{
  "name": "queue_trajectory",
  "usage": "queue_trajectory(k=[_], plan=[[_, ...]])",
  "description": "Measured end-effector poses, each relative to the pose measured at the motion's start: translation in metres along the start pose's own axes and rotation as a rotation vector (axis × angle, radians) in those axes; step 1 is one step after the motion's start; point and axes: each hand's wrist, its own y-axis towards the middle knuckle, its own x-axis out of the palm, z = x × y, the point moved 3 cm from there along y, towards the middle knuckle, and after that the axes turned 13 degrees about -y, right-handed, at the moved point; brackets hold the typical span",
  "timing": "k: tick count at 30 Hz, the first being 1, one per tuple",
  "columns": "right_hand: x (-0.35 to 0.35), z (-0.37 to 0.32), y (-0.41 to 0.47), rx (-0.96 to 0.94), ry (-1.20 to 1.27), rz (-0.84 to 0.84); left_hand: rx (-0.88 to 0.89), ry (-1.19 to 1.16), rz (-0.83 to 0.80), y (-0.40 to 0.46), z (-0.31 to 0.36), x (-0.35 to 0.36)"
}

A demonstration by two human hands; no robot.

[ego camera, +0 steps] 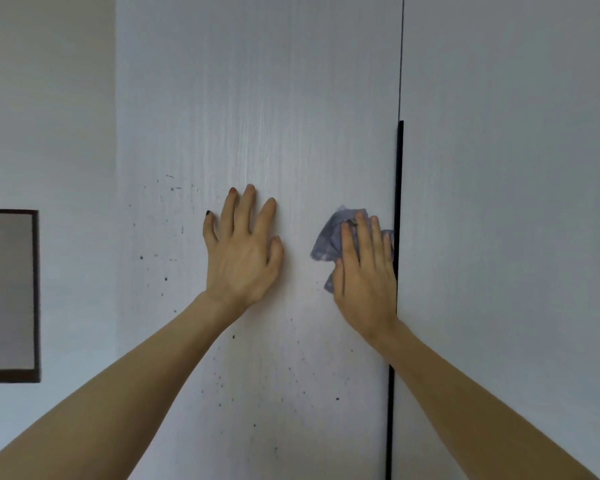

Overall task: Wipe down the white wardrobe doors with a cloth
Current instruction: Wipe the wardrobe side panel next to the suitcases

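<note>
1. Cloth [328, 239], bluish and crumpled, is lying flat under the right hand [364, 271], whose straight fingers are pressing it against the wardrobe door [257, 98] beside the dark handle strip [399, 188].
2. Left hand [243, 251] is resting spread and empty on the same door.
3. Dark specks [166, 278] are sitting left of and below the cloth; the door's long axis is running vertically, so strokes probably go leftward and down.

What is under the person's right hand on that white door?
A crumpled blue-grey cloth, pressed flat against the wardrobe door by the right hand. Its edges stick out above and left of the fingers. The part beneath the palm, and the door surface behind it, is covered.
</note>
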Motion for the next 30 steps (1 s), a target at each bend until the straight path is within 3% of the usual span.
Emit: queue_trajectory(k=[9, 16, 22, 24, 27, 30], plan=[[-0.002, 0.013, 0.093, 0.102, -0.013, -0.112, 0.013, -0.054, 0.091, 0.025, -0.028, -0.026], [-0.01, 0.009, 0.124, 0.219, 0.151, 0.001, 0.047, -0.111, 0.113, 0.042, -0.035, -0.031], [-0.002, 0.0, 0.069, -0.116, 0.055, -0.066, 0.09, -0.061, 0.139, 0.043, -0.027, -0.016], [-0.004, 0.009, 0.076, -0.151, -0.006, -0.085, 0.125, -0.048, 0.149, 0.049, -0.023, -0.017], [-0.008, 0.014, 0.098, -0.035, 0.009, -0.094, 0.171, -0.028, 0.158, 0.056, -0.02, -0.02], [-0.009, 0.01, 0.125, 0.202, 0.053, -0.094, 0.154, -0.041, 0.167, 0.062, -0.022, -0.025]])
